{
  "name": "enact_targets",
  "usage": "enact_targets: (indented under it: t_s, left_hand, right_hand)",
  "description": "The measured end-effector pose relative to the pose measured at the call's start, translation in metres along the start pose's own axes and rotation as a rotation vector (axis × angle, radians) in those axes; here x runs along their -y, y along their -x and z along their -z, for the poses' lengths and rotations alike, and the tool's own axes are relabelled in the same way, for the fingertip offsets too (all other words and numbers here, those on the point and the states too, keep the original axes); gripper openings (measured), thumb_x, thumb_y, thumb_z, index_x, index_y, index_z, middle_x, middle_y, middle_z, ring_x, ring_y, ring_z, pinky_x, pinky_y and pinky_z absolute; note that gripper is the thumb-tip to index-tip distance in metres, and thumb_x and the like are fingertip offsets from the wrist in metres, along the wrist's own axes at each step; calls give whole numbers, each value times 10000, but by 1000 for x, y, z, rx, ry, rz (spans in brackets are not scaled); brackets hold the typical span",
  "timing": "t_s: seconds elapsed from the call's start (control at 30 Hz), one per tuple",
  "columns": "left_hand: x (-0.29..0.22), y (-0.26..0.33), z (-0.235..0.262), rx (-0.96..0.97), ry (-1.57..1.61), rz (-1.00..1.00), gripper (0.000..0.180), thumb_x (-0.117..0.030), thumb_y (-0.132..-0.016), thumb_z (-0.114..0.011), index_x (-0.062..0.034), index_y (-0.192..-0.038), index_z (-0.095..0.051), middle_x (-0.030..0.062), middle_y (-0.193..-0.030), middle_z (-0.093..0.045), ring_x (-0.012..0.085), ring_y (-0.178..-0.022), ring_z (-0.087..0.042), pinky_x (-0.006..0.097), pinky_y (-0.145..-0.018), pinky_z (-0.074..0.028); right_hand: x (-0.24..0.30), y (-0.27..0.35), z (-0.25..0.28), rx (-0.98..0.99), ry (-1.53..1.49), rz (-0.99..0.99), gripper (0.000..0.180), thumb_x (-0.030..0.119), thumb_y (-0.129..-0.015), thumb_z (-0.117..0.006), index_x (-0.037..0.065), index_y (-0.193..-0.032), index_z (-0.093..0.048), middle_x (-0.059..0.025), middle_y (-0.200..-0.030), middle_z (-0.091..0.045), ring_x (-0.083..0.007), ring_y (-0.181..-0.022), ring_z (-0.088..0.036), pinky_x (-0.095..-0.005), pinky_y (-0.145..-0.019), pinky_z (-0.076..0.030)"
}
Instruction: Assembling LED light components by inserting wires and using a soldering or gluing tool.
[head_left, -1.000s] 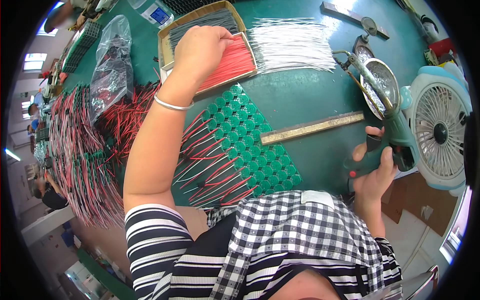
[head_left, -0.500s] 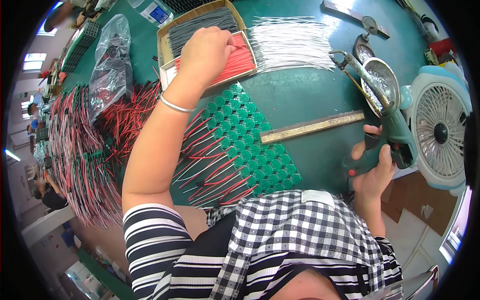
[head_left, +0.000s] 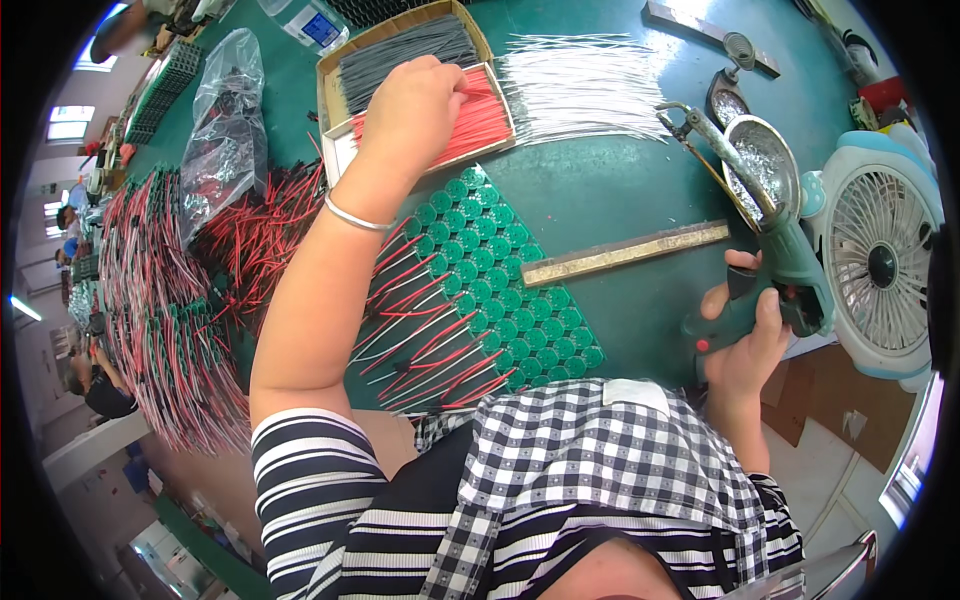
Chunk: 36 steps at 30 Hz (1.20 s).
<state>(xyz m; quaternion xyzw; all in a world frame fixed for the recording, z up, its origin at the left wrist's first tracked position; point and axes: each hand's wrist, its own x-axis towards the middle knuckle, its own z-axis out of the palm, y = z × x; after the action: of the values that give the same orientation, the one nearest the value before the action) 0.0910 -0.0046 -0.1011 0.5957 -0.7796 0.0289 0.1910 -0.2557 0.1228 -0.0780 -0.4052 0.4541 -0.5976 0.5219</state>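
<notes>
My left hand (head_left: 415, 110) reaches over a shallow white box (head_left: 340, 155) of cut red wires (head_left: 480, 118). Its fingers are curled together at the red wires, and what they pinch is hidden. On the right, my right hand (head_left: 745, 345) is wrapped round the grip of a green soldering gun (head_left: 792, 262), whose metal tip end points up and left past a round metal dish (head_left: 765, 160). Between the hands lies a panel of round green circuit boards (head_left: 500, 270). Red and white wires (head_left: 430, 345) stick out from its left edge.
A cardboard box of dark wires (head_left: 410, 50) and a spread of white wires (head_left: 585, 88) lie at the back. A long bar (head_left: 625, 252) lies beside the panel. Wired boards (head_left: 165, 310) and a clear plastic bag (head_left: 222, 130) fill the left; a fan (head_left: 880, 262) stands right.
My left hand has shifted very slightly to the right over the red wires, its forearm moving with it. The right hand and soldering gun stay nearly still.
</notes>
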Motion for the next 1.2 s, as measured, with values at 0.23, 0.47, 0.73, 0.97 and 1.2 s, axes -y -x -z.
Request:
enact_targets:
  t_s: [0.23,0.47,0.73,0.97,1.2]
  left_hand:
    - [-3,0,7,-2,68,131,105,-180,-822,-646,-95,-878,-672,110,-814,-667,307,-813,-636,423,-724,-509]
    - [-23,-4,40,-32,-166,-37,127,-174,-838,-642,-92,-917,-699,112,-856,-687,303,-796,-653,379,-701,-513]
    - [-118,25,111,815,843,337,153,-50,-859,-640,-27,-998,-700,30,-827,-701,61,-699,-623,235,-640,-521]
    - [-131,71,78,932,1362,573,169,-75,-888,-630,49,-1002,-640,87,-873,-697,121,-729,-655,234,-651,-526]
    - [-117,89,66,839,1548,650,156,-66,-901,-632,46,-1008,-615,123,-908,-677,160,-819,-675,268,-667,-561]
  right_hand:
    - [1,0,1,-5,20,-18,383,242,-968,-469,-14,-1252,-457,-223,-1149,-579,-187,-624,-586,-301,-530,-478]
    - [1,-5,-4,17,2,29,401,234,-958,-477,-26,-1263,-452,-224,-1160,-579,-185,-631,-586,-292,-530,-475]
    - [3,-32,-38,428,447,239,435,310,-897,-618,16,-1210,-547,-73,-925,-625,-208,-790,-610,-322,-664,-493]
    - [-25,-40,-91,527,511,678,287,121,-781,-722,69,-1054,-649,-107,-1052,-625,-253,-916,-616,-349,-770,-492]
    - [2,-52,-102,591,280,243,291,123,-823,-699,39,-1088,-617,-87,-1015,-625,-177,-847,-607,-297,-721,-496]
